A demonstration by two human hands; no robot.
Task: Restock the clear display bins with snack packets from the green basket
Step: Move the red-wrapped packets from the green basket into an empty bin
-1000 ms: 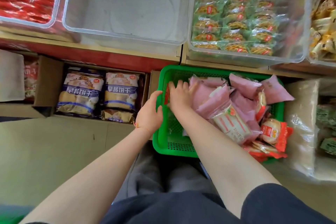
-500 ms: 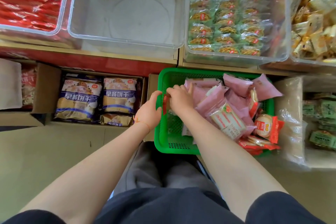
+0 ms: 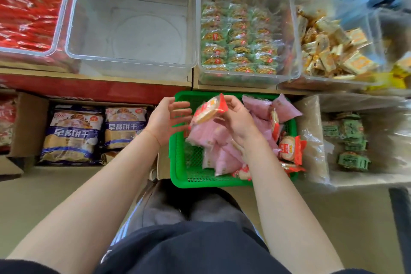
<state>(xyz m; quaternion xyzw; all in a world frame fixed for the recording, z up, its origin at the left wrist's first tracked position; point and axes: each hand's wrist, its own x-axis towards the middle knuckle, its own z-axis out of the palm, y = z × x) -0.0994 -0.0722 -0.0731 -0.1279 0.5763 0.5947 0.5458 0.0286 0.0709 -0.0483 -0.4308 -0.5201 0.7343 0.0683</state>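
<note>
Pinched between thumb and fingertips of the right hand (image 3: 239,118), a round snack packet in clear film with red ends (image 3: 210,109) is held tilted above the left part of the green plastic mesh basket (image 3: 178,162). That grip is closed only on the packet's right end; the rest of the packet sticks out toward the left hand (image 3: 165,121). The left hand hangs just beside it, over the basket's left rim, palm turned toward the packet, fingers spread and relaxed, grasping nothing. Its fingertips are near the packet but apart from it.

Inside the basket lie a heap of pink packets (image 3: 222,144) and, toward the right side, more red-ended round packets (image 3: 289,148). Beyond the basket on the shelf stand clear plastic display bins: one bare bin (image 3: 133,66) to the left and one holding rows of green-wrapped snacks (image 3: 240,40) straight ahead.
</note>
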